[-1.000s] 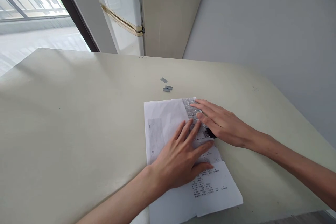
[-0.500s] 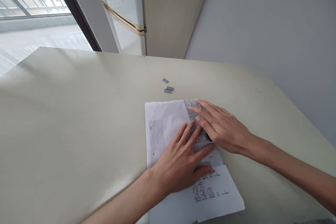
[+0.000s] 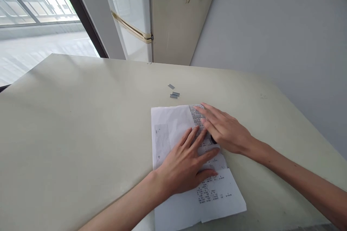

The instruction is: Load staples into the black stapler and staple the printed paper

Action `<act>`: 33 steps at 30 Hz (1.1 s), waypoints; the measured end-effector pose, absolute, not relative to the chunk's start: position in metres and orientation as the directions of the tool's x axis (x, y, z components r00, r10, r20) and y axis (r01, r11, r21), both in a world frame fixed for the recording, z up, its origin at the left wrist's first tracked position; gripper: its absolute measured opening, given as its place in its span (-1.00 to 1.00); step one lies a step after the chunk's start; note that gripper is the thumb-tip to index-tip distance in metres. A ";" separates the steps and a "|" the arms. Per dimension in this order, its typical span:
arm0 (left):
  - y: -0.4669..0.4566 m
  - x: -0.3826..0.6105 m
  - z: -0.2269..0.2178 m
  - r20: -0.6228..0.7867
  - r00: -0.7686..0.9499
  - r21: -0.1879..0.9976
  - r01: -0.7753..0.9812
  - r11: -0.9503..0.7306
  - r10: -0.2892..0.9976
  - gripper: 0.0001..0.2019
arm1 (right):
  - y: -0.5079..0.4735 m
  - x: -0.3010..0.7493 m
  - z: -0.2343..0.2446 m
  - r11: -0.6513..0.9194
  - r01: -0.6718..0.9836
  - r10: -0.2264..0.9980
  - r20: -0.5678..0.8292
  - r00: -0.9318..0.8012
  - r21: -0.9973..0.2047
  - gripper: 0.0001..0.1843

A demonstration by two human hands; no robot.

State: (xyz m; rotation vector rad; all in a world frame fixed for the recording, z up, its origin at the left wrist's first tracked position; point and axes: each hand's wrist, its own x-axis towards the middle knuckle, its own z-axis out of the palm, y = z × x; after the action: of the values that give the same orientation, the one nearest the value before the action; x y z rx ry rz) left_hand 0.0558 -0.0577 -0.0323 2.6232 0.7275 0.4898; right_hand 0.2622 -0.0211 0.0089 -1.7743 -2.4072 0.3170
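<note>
A folded stack of printed paper (image 3: 173,211) lies on the table. My left hand (image 3: 185,166) rests flat on it with the fingers spread, over the printed lines. Across the upper right edge of the paper lies my right hand (image 3: 226,128), its fingers stretched toward a strip of small grey printed pictures (image 3: 194,112). A small dark thing (image 3: 213,139) peeks out beneath the thumb side of that hand; most of it is hidden, and I cannot tell what it is. Beyond the sheets lie several short grey strips of staples (image 3: 174,95).
The pale table (image 3: 81,144) extends on both sides of the paper. Past its far edge stands a refrigerator (image 3: 173,18) with a cream handle, beside a grey wall (image 3: 271,21). A window (image 3: 32,7) is at the far left.
The view has shifted slightly, so more of the refrigerator and window shows. Both hands keep nearly the same places on the paper.
</note>
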 end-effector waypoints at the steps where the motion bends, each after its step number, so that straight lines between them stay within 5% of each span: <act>1: -0.058 0.054 -0.033 0.225 0.807 0.439 0.416 -0.797 0.545 -0.43 | -0.021 0.266 0.012 0.263 0.907 0.959 -0.013 -0.283 -0.329 -0.45; 5: -0.061 0.042 -0.030 0.202 0.824 0.425 0.413 -0.805 0.530 -0.44 | -0.032 0.288 0.022 0.330 0.784 0.932 0.049 -0.360 -0.525 -0.49; 12: -0.071 -0.012 -0.011 0.197 0.775 0.390 0.500 -0.773 0.601 -0.42 | -0.062 0.333 0.010 0.436 0.755 0.887 0.094 -0.451 -0.490 -0.60; 17: -0.081 -0.072 -0.012 0.174 0.674 0.258 0.672 -0.694 0.718 -0.27 | -0.067 0.357 -0.006 0.322 0.793 0.946 0.143 -0.292 -0.517 -0.66; 25: -0.092 -0.065 -0.015 0.141 0.729 0.120 0.659 -0.742 0.670 -0.21 | -0.063 0.384 -0.021 -0.006 0.759 0.977 0.157 0.142 -0.651 -0.54; 33: -0.063 0.082 -0.025 0.149 0.759 0.223 0.598 -0.770 0.633 -0.30 | -0.076 0.395 0.012 -0.042 0.627 0.929 0.200 0.311 -0.778 -0.56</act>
State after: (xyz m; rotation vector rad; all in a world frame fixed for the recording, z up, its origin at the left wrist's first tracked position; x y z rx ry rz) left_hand 0.0819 -0.0626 -0.0252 2.7926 0.9847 0.3238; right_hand 0.3953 -0.0756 0.0120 -1.7577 -1.4036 0.4632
